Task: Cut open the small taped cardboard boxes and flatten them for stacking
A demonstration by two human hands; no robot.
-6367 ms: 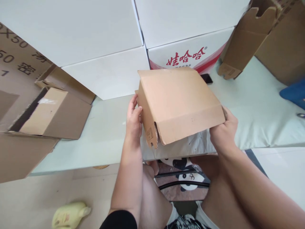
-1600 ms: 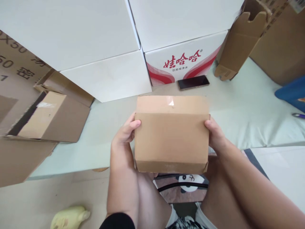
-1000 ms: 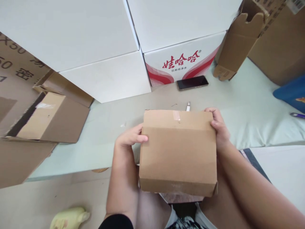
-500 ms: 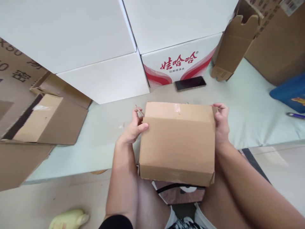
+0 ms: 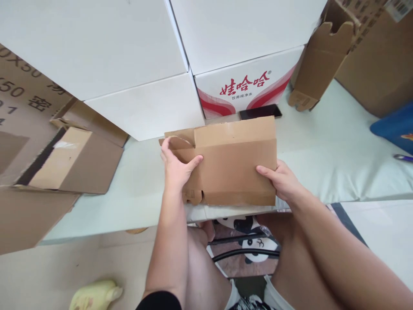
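Observation:
A brown cardboard box [image 5: 235, 168] is held between both hands above the front edge of the green cloth. My left hand [image 5: 177, 165] grips its left end, thumb on the near face and fingers around the flaps, which stand out to the left. At the right end my right hand [image 5: 284, 178] has its thumb on the face and its fingers hidden behind the cardboard. A tab with a notch shows at the lower left corner of the box.
White cartons [image 5: 145, 107] and one with red lettering [image 5: 245, 92] stand behind. A dark phone [image 5: 258, 112] lies there. Open cardboard boxes [image 5: 90, 163] are at left, a tall brown box [image 5: 322, 64] and a blue item [image 5: 393, 129] at right. A yellow bottle [image 5: 95, 295] lies below.
The box has moved up and away from my lap and now looks flatter, with flaps spread out at its left end. Both hands have shifted their grip, and the phone is partly covered.

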